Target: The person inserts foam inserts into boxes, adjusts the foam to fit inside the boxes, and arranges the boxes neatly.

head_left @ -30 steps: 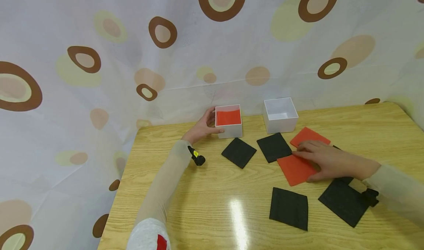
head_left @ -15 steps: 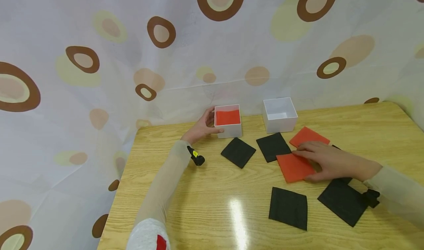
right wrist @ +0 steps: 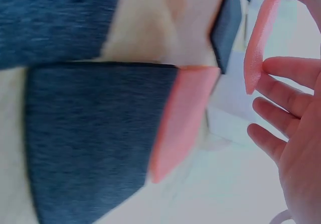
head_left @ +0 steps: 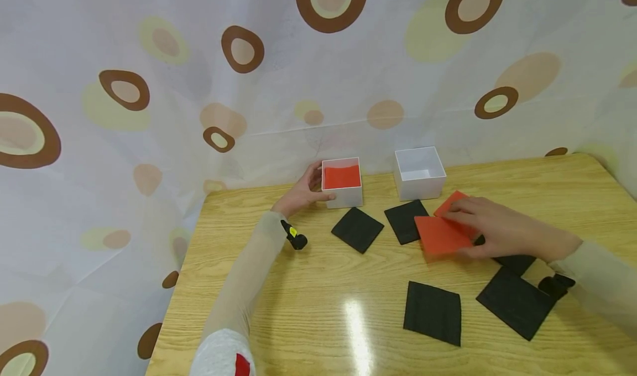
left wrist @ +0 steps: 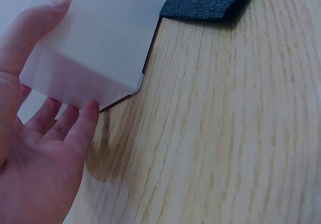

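Right hand (head_left: 502, 229): thumb and fingertips pinch the right side of a red square (head_left: 440, 236), gap only as wide as the sheet, other fingers loosely spread. Square up off the table (head_left: 308, 320), its near edge blurred. Left hand (head_left: 303, 193): half curled round the near left corner of the left box (head_left: 345, 199), thumb along the near wall, fingers on the left one.

Risks, my reading. Sheet looks soft and is held from one side; the free left end could sag, or slip out if the pinch loosens. Carried low, it could snag the far red square (head_left: 454, 199) or the middle black square (head_left: 402, 221) and drag it along; in the head view it overlaps both, contact uncertain. Left box looks light; a hard push from the left hand might slide or tip it.

Around: another red piece (head_left: 342, 177) inside the left box, depth unclear. Right box (head_left: 422, 188) well apart from it, beyond the squares. Left black square (head_left: 357, 230) flat just before the left box, in the low path leftward. Near black square (head_left: 432, 313) apart, out of the way. More black squares (head_left: 516, 304) by the right forearm, partly hidden; a drooping sleeve could brush them.
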Demonstrator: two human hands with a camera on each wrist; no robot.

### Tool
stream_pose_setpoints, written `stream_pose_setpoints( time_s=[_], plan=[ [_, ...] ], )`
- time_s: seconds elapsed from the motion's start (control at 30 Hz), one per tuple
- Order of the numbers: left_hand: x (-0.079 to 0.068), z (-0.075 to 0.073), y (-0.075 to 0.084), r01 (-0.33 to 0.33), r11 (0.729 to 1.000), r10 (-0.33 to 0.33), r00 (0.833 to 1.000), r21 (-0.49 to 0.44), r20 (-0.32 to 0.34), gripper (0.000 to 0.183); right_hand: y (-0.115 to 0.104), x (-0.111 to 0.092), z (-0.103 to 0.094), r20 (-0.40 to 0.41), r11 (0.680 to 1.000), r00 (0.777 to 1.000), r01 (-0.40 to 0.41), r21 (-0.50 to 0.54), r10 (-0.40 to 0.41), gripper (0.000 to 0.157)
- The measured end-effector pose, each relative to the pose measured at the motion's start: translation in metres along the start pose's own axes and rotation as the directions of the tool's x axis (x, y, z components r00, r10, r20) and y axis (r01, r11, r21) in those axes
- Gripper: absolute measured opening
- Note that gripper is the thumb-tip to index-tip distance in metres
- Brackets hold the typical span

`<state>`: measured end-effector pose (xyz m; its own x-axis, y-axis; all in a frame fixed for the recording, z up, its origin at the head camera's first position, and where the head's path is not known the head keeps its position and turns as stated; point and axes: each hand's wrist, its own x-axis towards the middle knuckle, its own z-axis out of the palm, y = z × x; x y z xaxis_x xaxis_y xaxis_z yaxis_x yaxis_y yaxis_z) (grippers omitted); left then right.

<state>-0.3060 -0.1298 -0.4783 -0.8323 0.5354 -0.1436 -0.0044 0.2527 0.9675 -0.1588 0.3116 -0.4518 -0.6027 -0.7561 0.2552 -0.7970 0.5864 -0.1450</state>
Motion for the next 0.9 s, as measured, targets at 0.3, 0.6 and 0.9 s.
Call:
stream_pose_setpoints(
  time_s=[0.3,0.6,0.9],
  plan=[
    [0.002,-0.001,-0.003,-0.01,1.0,0.01,1.0,0.0,0.002,0.097,0.0,0.023,-0.017,-0.023,1.0,1.0,0.016,-0.011,-0.016,0.069],
    [0.001,0.0,-0.003,-0.01,1.0,0.01,1.0,0.007,0.003,0.097,0.001,0.055,-0.028,0.026,1.0,0.999,-0.018,-0.009,0.018,0.074],
    [0.001,0.0,-0.002,-0.016,1.0,0.016,1.0,0.006,-0.001,0.096,0.007,0.091,-0.035,0.073,1.0,0.997,-0.014,-0.013,0.015,0.068]
  ],
)
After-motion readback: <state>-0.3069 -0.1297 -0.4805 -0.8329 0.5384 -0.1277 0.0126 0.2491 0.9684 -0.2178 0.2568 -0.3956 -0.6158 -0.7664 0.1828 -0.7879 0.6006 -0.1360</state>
